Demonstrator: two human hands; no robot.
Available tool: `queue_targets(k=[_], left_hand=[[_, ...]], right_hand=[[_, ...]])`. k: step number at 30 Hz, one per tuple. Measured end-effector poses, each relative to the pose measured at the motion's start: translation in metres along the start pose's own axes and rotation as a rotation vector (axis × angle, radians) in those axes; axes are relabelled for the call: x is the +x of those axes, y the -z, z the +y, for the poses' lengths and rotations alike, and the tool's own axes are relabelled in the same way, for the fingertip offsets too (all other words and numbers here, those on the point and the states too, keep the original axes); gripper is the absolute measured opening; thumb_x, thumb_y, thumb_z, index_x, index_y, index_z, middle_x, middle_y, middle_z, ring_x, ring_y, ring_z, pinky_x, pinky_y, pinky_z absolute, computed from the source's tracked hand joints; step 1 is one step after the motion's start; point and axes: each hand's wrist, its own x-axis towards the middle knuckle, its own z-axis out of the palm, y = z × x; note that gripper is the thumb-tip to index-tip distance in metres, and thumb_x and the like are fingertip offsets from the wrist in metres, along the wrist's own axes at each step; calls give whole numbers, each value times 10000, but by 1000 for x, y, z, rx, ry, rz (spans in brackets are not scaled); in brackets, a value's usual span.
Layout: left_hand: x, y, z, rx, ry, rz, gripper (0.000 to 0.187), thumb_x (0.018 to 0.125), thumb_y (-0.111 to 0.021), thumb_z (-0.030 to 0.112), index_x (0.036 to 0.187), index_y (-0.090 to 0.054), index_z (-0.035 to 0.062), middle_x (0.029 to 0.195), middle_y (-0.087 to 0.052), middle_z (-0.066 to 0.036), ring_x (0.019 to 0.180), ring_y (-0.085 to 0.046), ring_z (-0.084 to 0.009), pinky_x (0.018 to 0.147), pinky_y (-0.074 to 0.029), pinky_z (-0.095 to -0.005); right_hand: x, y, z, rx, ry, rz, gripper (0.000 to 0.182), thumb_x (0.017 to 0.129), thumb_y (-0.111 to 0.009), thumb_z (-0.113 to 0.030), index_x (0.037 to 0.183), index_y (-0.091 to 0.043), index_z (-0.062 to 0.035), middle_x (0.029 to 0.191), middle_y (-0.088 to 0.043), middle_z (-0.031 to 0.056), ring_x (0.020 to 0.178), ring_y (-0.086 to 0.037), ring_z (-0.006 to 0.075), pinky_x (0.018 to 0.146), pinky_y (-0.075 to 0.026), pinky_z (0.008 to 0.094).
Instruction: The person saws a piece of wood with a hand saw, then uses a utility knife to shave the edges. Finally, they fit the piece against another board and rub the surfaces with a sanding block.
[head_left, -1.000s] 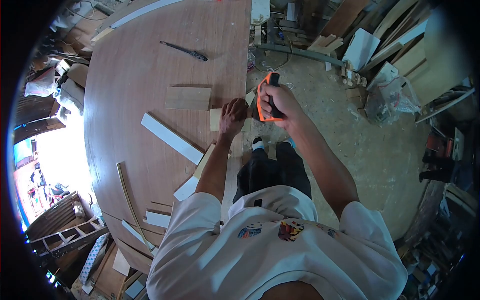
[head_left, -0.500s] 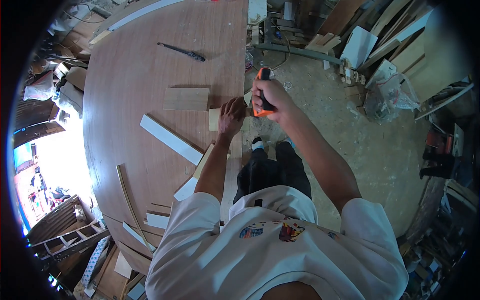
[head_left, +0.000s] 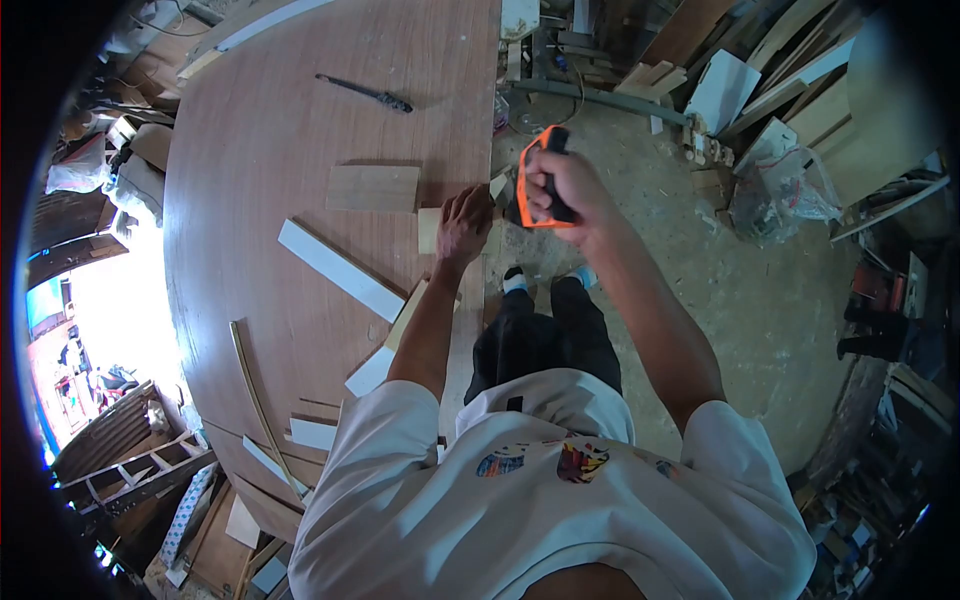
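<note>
My right hand [head_left: 570, 190] is wrapped round the orange and black handle of a saw [head_left: 530, 190], just off the right edge of the wooden table [head_left: 230, 180]. The saw's blade is mostly hidden. At the table edge my left hand [head_left: 464, 225] presses on a small light wooden board [head_left: 428, 230], fingers bent over it. A small piece of wood [head_left: 500, 183] shows between my left hand and the saw. Beyond my left hand, a rectangular wooden block [head_left: 373, 188] lies flat on the table.
A dark pointed tool [head_left: 365, 93] lies farther up the table. White-faced strips [head_left: 340, 270] and a thin curved strip [head_left: 258, 400] lie on its left and near parts. Wood scraps and a plastic bag [head_left: 785, 195] are on the floor at right.
My right hand and the saw have moved a little to the right, away from the table edge. My left hand stays on the board, slightly shifted in view.
</note>
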Motion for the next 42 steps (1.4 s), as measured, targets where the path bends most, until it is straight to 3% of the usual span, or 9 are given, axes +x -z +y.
queue_targets(k=[5, 7, 12, 17, 23, 27, 31, 36, 42], left_hand=[[11, 4, 0, 22, -54, 25, 322, 834, -627, 178, 1145, -604, 97, 1271, -534, -52, 1194, -493, -232, 989, -380, -418], [6, 2, 0, 28, -32, 32, 304, 829, -625, 172, 1123, -612, 96, 1259, -542, -53, 1190, -496, -234, 986, -381, -417], [5, 6, 3, 19, -26, 20, 272, 815, -623, 169, 1078, -628, 98, 1250, -546, -52, 1187, -497, -235, 986, -380, -415], [5, 4, -2, -17, -33, 18, 262, 815, -620, 174, 1065, -626, 99, 1234, -550, -57, 1187, -496, -238, 982, -378, -417], [6, 3, 1, -6, -28, 17, 288, 824, -627, 193, 1094, -622, 91, 1252, -548, -55, 1194, -494, -237, 977, -381, -406], [1, 2, 1, -6, -2, 32, 296, 820, -630, 187, 1099, -626, 91, 1265, -545, -54, 1196, -495, -236, 980, -382, -407], [4, 5, 4, 23, -34, 23, 290, 828, -628, 186, 1103, -627, 93, 1257, -551, -54, 1184, -504, -235, 973, -390, -411], [6, 0, 2, 3, 5, 46, 248, 827, -626, 180, 1061, -648, 101, 1252, -554, -55, 1179, -507, -238, 976, -389, -414], [8, 5, 3, -20, -31, 38, 247, 818, -631, 173, 1055, -650, 105, 1245, -556, -60, 1191, -497, -242, 983, -384, -413]], right_hand=[[20, -2, 19, -26, -23, 103, 103, 778, -541, -26, 719, -459, -46, 580, -427, 25, 431, -443, 141, 394, -376, 335], [16, -14, 15, -48, 15, 113, 130, 796, -528, -68, 695, -448, -80, 578, -428, 8, 436, -434, 115, 384, -351, 285], [6, -8, 10, -50, 42, 50, 128, 785, -541, -55, 701, -447, -71, 587, -434, 14, 433, -434, 117, 386, -357, 292], [8, -12, 17, -61, -34, 101, 105, 793, -523, -66, 713, -455, -70, 582, -433, 13, 427, -431, 120, 392, -359, 294], [24, -6, 28, -43, 20, 143, 81, 785, -530, -50, 726, -476, -36, 549, -420, 33, 419, -436, 142, 383, -370, 323], [4, -4, 7, -15, 33, 41, 85, 775, -529, -32, 717, -467, -36, 553, -437, 36, 399, -435, 152, 386, -365, 331], [22, -11, 32, -80, 1, 163, 111, 786, -524, -61, 701, -455, -75, 572, -419, 16, 438, -435, 130, 395, -365, 300], [-6, -17, 9, -53, 45, 86, 120, 784, -534, -57, 701, -449, -73, 571, -420, 18, 437, -434, 137, 393, -360, 312], [8, -14, 25, -23, 43, 173, 137, 791, -527, -53, 687, -439, -72, 574, -422, 16, 435, -432, 131, 390, -356, 307]])
